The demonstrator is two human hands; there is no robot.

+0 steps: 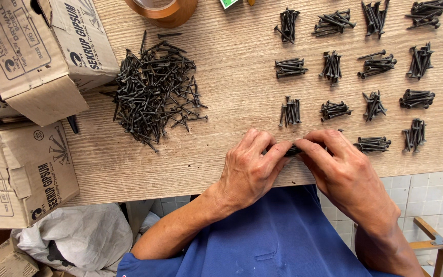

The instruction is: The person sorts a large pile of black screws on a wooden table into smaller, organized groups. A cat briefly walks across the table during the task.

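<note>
Fingers of the left hand (247,169) and right hand (342,169) pinch shut on a small screw bundle (293,151) at the bench (232,77) edge, right of the loose screw pile (155,92); squaring the tips evenly seems wise.

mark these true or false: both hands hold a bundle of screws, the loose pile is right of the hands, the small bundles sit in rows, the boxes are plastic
1. Both the left hand and the right hand pinch one small bundle of screws. True.
2. The loose pile of screws lies right of the hands. False: it lies to their left.
3. The small sorted bundles sit in rows on the wooden table. True.
4. The boxes are plastic. False: they are cardboard.
</note>
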